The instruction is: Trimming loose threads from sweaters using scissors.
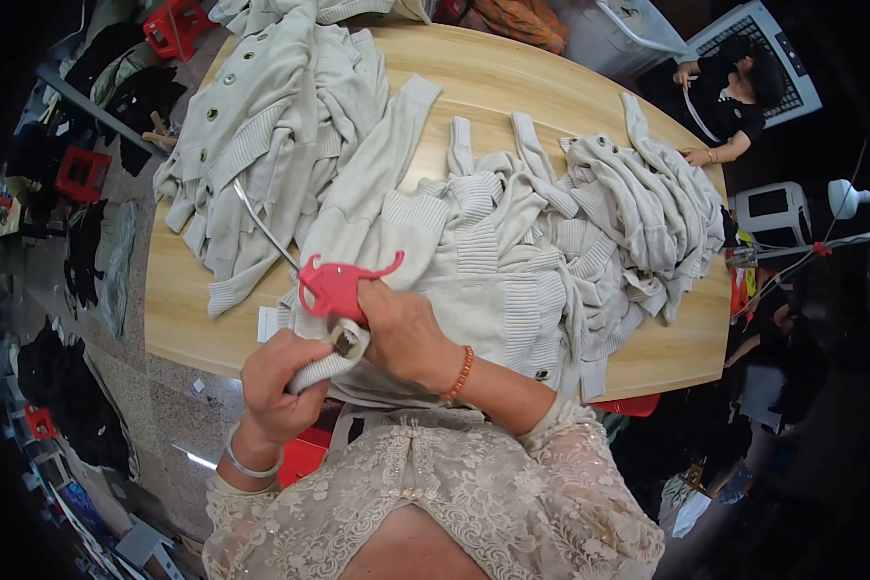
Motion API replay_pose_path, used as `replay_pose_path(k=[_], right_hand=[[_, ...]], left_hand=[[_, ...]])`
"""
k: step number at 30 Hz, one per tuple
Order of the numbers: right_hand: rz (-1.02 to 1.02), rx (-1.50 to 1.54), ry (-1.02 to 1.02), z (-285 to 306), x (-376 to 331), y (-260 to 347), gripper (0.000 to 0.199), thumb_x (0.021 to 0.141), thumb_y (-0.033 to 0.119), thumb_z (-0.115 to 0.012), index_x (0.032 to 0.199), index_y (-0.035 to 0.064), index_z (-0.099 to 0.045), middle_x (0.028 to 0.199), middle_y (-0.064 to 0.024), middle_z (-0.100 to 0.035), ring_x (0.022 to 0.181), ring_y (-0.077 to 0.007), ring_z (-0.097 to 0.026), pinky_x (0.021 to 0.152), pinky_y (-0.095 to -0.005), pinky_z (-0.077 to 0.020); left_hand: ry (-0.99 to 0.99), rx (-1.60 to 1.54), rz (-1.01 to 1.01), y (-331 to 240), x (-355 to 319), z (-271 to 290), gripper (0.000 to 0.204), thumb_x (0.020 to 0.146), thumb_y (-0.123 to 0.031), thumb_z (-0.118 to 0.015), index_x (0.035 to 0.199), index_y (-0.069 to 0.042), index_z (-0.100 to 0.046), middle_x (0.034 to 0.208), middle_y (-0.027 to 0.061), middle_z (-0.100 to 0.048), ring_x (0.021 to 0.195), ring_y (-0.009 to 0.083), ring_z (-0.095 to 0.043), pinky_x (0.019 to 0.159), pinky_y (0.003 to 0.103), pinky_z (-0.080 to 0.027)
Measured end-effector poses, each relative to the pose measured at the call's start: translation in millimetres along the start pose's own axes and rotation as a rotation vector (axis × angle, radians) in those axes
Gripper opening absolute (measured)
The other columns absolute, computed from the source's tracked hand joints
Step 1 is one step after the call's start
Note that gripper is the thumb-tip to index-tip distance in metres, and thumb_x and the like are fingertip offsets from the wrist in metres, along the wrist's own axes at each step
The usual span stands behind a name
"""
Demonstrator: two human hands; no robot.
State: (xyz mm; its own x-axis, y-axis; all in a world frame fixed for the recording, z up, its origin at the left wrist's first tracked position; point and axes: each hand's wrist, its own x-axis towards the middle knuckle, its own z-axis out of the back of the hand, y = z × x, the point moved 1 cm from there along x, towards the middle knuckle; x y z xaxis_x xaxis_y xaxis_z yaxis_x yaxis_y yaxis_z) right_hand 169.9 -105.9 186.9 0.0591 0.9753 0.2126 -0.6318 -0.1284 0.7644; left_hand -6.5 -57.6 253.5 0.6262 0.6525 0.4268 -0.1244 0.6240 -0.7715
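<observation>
Pinched in my left hand [285,377] is a folded ribbed edge of a cream knit cardigan [474,300]; a small dark metallic piece [342,340] shows in the fold. My right hand [411,333] is closed round a red-handled tool [336,288] with a curved arm and a long thin metal shaft pointing up and left. Its exact kind is not clear. The tool is right above the ribbed edge, and my hands are close together at the table's near side. The cardigan's ribbed hem and sleeves lie spread in front of me.
More cream knit cardigans with metal eyelets [251,106] are heaped at the left of the wooden table [522,72], and another heap [638,213] lies right. At the far right, a co-worker [735,101] rests a hand by that heap. Red stools [82,174] and dark clothes stand or lie left.
</observation>
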Motion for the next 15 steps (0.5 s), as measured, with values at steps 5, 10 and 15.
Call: replay_pose_path(k=[5, 10, 15], right_hand=[[-0.202, -0.345, -0.382, 47.6, 19.7, -76.6, 0.024, 0.073, 0.000, -0.054, 0.097, 0.0059, -0.053, 0.078, -0.0208, -0.061, 0.071, -0.0423, -0.061, 0.060, -0.0496, -0.0479], [-0.272, -0.655, -0.583, 151.4, -19.9, -98.6, 0.032, 0.071, 0.003, -0.066, 0.102, 0.0066, -0.061, 0.081, -0.0203, -0.065, 0.073, -0.0406, -0.063, 0.065, -0.0454, -0.0506], [-0.317, -0.822, -0.520, 217.4, -102.5, -72.4, 0.035, 0.077, 0.001, -0.068, 0.111, 0.0096, -0.064, 0.085, -0.0175, -0.066, 0.072, -0.0362, -0.065, 0.062, -0.0390, -0.0503]], left_hand=[[-0.118, 0.316, -0.097, 9.7, -5.6, 30.4, 0.036, 0.065, 0.010, -0.069, 0.099, -0.001, -0.064, 0.082, 0.0140, -0.064, 0.067, 0.0316, -0.059, 0.059, 0.038, -0.047], [-0.052, 0.488, -0.124, 41.3, -13.8, 28.7, 0.039, 0.065, 0.011, -0.066, 0.102, -0.003, -0.064, 0.089, 0.0128, -0.063, 0.081, 0.0314, -0.060, 0.072, 0.039, -0.047], [0.101, 0.498, -0.170, 76.0, -47.1, -15.2, 0.036, 0.067, 0.005, -0.062, 0.101, -0.006, -0.064, 0.097, 0.0094, -0.062, 0.090, 0.0302, -0.060, 0.076, 0.041, -0.047]])
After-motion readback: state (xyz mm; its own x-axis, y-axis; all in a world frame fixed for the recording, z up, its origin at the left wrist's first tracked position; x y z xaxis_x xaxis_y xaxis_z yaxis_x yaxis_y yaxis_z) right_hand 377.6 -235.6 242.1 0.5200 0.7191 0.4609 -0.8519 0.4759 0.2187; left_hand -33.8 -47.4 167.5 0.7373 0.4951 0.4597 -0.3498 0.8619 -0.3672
